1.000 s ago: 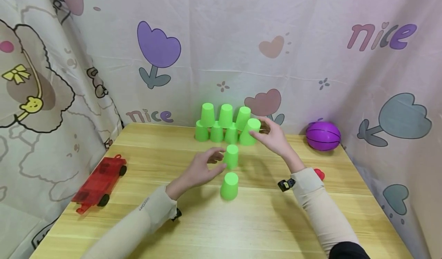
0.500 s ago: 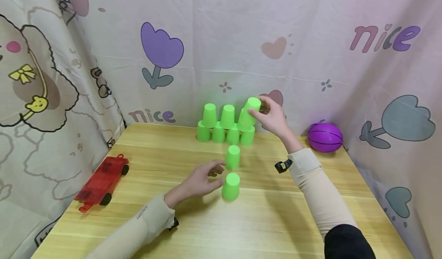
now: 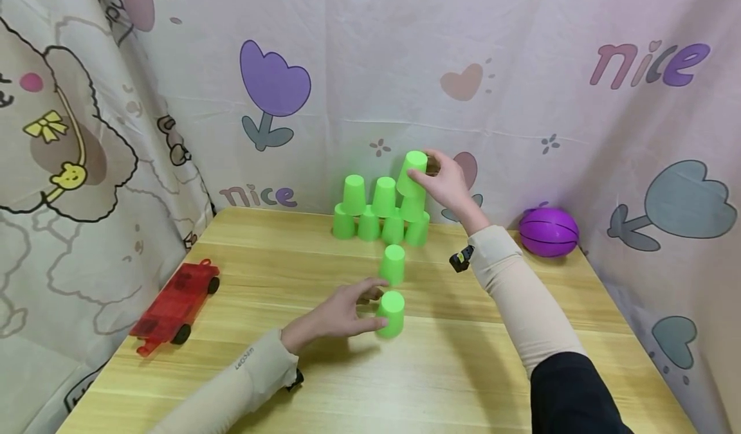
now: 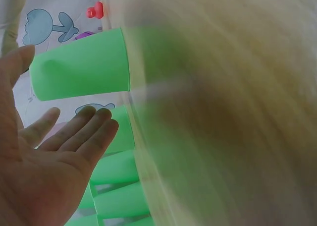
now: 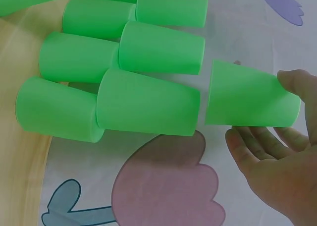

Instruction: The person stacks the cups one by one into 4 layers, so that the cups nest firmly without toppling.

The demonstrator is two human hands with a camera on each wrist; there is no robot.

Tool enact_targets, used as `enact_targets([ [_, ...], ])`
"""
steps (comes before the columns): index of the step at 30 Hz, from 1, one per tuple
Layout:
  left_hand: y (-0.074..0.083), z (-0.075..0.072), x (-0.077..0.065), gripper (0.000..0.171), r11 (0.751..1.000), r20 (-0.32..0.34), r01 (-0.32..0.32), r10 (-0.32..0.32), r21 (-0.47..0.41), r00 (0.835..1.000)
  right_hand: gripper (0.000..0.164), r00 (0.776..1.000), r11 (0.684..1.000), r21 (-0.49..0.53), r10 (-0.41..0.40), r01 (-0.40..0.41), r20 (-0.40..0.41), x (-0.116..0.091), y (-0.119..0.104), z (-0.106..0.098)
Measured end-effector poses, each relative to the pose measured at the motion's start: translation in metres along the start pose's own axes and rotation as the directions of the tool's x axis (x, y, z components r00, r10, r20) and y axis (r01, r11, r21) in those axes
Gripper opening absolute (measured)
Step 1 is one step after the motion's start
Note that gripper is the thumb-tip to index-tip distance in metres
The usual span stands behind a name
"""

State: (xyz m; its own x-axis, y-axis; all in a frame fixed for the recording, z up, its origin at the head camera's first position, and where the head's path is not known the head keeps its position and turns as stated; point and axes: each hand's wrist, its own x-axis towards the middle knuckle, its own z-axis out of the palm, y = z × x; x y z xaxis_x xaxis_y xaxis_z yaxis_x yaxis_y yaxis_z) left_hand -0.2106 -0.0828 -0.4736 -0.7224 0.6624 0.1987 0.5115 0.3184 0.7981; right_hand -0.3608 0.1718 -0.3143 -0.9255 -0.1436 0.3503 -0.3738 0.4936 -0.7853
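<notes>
Your right hand (image 3: 448,180) grasps 1 green cup (image 3: 410,167), tilted, just above the stack (image 3: 382,207) of 4 cups under 3, toward its 1 o'clock. Your left hand (image 3: 338,312) is loose, fingers extended, at the near cup's (image 3: 393,308) 9 o'clock. From that cup, the middle cup (image 3: 393,265) stands at 12, the ball (image 3: 548,232) at 2, the car (image 3: 178,302) at 9.

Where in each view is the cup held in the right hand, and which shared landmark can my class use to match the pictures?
Head: the cup, in the right hand, is slightly above and right of centre.
Left wrist: it cannot be seen.
Right wrist: right side, pictured lying sideways.
Landmark: the stack; near centre in head, bottom left in left wrist, upper left in right wrist.
</notes>
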Motion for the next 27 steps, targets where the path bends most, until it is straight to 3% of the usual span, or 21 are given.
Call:
enact_targets([
  [9,0.0,0.008,0.005,0.067,0.998,-0.016,-0.067,0.067,-0.017,0.998,0.061,1.0,1.0,-0.015,0.012,-0.012,-0.014,0.013,0.004,0.005],
  [27,0.003,0.014,0.006,0.055,0.996,-0.035,-0.082,0.082,0.017,0.996,0.064,0.999,0.998,-0.035,0.047,-0.046,0.006,0.026,0.004,0.011],
])
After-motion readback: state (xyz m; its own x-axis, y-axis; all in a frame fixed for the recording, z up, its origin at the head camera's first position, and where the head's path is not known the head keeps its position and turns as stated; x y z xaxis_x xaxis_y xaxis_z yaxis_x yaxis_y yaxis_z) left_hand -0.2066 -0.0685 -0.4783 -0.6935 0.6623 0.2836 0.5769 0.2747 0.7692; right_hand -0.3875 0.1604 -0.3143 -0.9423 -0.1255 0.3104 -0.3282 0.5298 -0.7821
